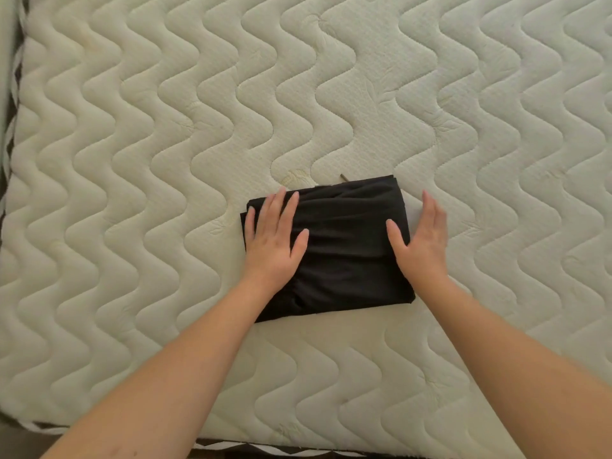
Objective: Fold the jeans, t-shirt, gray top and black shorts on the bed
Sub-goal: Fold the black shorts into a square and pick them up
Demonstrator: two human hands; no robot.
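Observation:
The black shorts [344, 246] lie folded into a compact rectangle on the quilted mattress [165, 144], a little below the middle of the view. My left hand [276, 240] lies flat on the left part of the fold, fingers straight and spread. My right hand [420, 236] rests at the fold's right edge, thumb on the cloth and fingers straight on the mattress beside it. A small brown tag end [342, 176] sticks out at the far edge of the shorts. No jeans, t-shirt or gray top are in view.
The cream mattress with wavy stitching fills the view. Its left edge [13, 94] and near edge [265, 447] show dark trim.

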